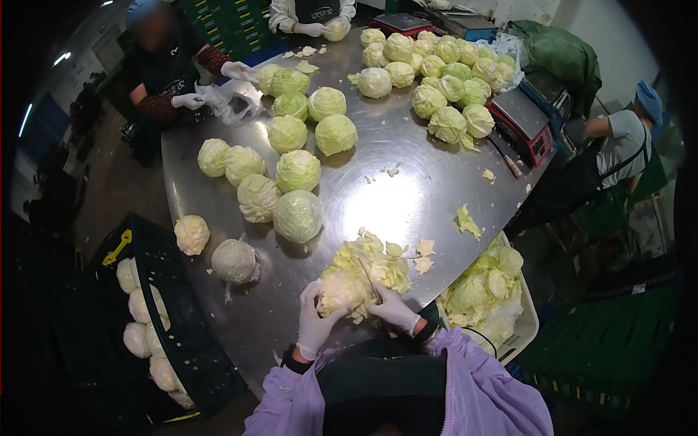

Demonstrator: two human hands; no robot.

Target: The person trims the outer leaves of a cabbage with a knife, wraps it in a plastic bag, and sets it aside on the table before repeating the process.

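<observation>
Near the front edge of the metal table, my gloved left hand [315, 320] is wrapped round the left side of a pale cabbage [342, 292]. On its right side my gloved right hand [393, 309] is closed on a knife [368, 272], whose thin blade points up and away beside the cabbage. The knife's handle is mostly hidden in that hand. Loose, trimmed leaves [382, 263] lie in a heap just behind and to the right of the cabbage.
Whole cabbages [298, 216] stand on the metal table [363, 163]. A dark crate [185, 349] of cabbages is at left, a white basket [525, 320] of leaves at right. Scales [520, 116] and another knife [512, 164] lie at the right edge. Three people are around the table.
</observation>
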